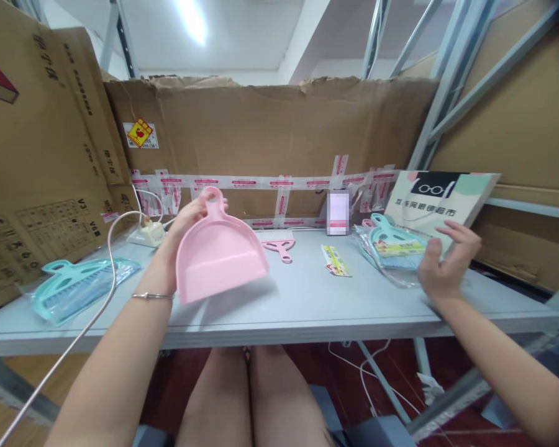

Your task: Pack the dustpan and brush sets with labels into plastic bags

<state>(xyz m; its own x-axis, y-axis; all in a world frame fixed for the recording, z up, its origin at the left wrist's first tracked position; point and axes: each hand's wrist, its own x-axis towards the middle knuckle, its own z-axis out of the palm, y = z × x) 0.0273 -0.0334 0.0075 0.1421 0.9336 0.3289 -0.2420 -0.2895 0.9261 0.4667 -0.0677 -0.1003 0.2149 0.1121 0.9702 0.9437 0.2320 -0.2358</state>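
Note:
A pink dustpan [221,248] is held up over the tabletop by my left hand [190,217], whose fingers are closed around the handle side, partly hidden behind it. Raised at the right, my right hand [449,261] has its fingers apart and holds nothing. Nearest to it lie plastic-wrapped turquoise dustpan sets [391,239], with a bit of pink showing behind them. A small pink brush [279,242] with pale bristles rests on the table just beyond the dustpan. Between brush and wrapped sets lies a yellow-green card label [336,261].
Another wrapped turquoise dustpan and brush [86,282] lies at the left, crossed by a white cable [109,279]. A power strip [149,234] sits behind it. A blurred phone-like screen [338,213] leans against the cardboard wall [270,130]. A printed bag [435,198] stands at the right.

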